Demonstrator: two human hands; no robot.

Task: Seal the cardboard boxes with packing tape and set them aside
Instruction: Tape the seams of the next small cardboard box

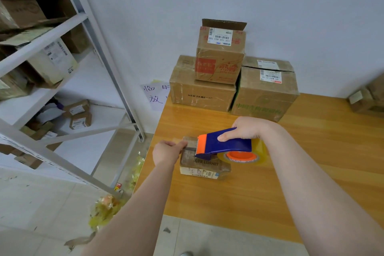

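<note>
Small cardboard box (204, 164) lies flat on the worktop (291, 172), close to its left edge and well apart from the three bigger boxes stacked at the far edge (202, 93).

In the head view, the left hand (166, 151) holds the far left corner of the box, with the fingers curled over its top edge and the thumb on the side. The right hand (247, 129) is closed around the blue handle of the tape dispenser (226, 143), thumb along the side. The orange toothed end of the dispenser rests on the top of the box, just beside the left fingers, and the tape roll (243, 156) hangs above the right part of the box.

I judge the step is laying or cutting a strip across the top. To do it well, the left hand should press the box down so it does not slide on the smooth wood. The dispenser should stay low and go in one straight line. The left fingers are very near the teeth, so they should stay outside the blade's path. Whether the tape already sticks to the box, I cannot tell.
</note>
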